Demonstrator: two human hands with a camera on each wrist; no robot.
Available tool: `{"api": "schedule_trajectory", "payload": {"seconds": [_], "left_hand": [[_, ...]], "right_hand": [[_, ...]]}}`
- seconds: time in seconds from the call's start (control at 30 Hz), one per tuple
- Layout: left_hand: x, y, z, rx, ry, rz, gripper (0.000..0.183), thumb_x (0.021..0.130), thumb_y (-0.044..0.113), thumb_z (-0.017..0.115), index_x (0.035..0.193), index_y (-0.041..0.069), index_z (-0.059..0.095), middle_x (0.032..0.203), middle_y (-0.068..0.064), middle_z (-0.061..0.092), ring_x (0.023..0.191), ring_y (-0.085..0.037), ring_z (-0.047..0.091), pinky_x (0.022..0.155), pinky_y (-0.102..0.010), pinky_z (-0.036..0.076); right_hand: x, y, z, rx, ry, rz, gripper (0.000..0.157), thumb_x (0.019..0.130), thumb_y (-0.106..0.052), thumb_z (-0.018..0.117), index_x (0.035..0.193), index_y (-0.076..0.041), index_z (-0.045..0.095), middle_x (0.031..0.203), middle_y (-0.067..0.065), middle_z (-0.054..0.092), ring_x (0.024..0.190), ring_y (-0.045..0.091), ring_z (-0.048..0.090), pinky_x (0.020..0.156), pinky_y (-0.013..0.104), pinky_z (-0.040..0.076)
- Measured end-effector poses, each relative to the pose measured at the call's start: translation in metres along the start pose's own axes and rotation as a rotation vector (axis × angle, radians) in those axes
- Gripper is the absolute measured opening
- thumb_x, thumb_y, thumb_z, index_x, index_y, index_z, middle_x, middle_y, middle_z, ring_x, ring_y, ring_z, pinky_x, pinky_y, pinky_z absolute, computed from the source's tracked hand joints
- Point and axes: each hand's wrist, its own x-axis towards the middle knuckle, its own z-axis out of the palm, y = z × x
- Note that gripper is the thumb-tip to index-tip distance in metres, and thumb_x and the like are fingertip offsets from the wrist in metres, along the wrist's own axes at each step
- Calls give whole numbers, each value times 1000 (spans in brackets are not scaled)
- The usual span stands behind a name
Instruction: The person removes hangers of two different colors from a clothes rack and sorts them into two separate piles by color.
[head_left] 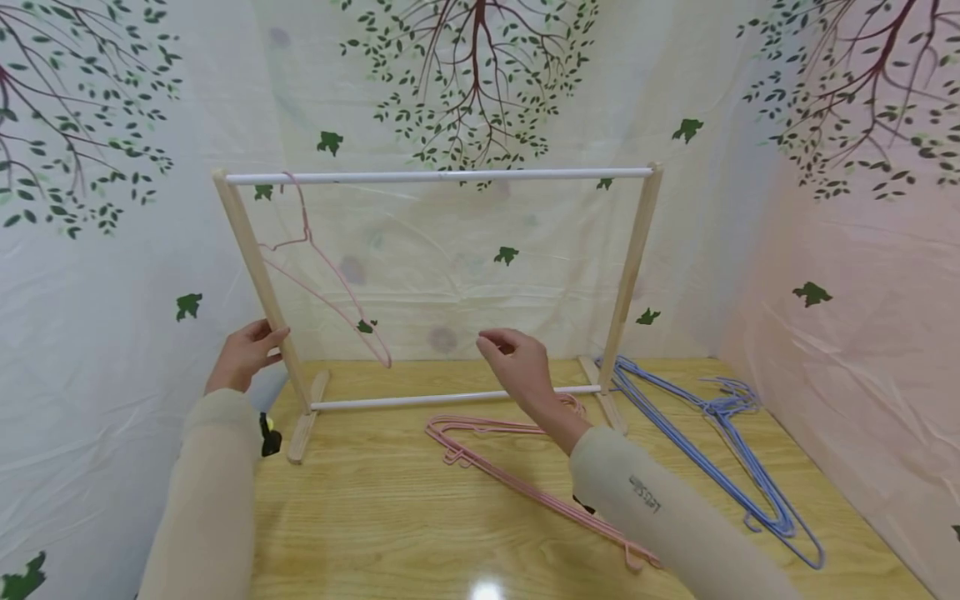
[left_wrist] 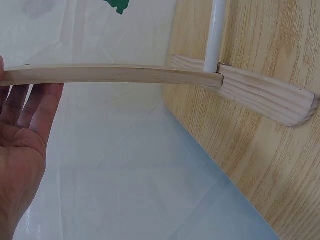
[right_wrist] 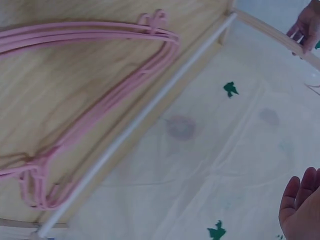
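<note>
My left hand [head_left: 243, 354] grips the left wooden post [head_left: 253, 258] of a small clothes rack. In the left wrist view, the fingers of that left hand [left_wrist: 22, 150] reach behind the post [left_wrist: 120, 74]. A pink clothes hanger [head_left: 304, 212] hangs near the left end of the white top rail [head_left: 450, 176], tilted down to the right. My right hand [head_left: 517, 367] is raised in front of the rack, its fingers loosely curled with nothing in them. Below it, several pink hangers [head_left: 525, 487] lie stacked on the table, partly hidden by my right forearm.
Several blue hangers [head_left: 723, 406] lie on the table [head_left: 360, 517] by the rack's right foot. A white lower bar [head_left: 420, 401] joins the two posts near the tabletop. Behind stands a pale curtain [head_left: 450, 283] printed with trees and leaves.
</note>
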Motion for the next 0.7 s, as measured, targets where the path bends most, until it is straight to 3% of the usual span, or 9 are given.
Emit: {"api": "schedule_trajectory", "payload": {"seconds": [0.4,0.7], "left_hand": [[-3,1,-1,0,-2,-8,71,102,44,51,155,2,30,148,-25,40,129,-35,45,107,-51,42],[-5,3,0,-3,-1,-21,72,101,45,51,155,2,29,148,-24,40,132,-37,43,108,-51,41]], "right_hand": [[27,-49,38,-18,-69,-29,30,95,-33,67,114,-11,75,99,1,71,85,14,63,68,28,54],[29,-70,67,-114,-159,-38,38,96,-42,63,119,-14,74,100,-2,71,89,12,64,73,29,54]]}}
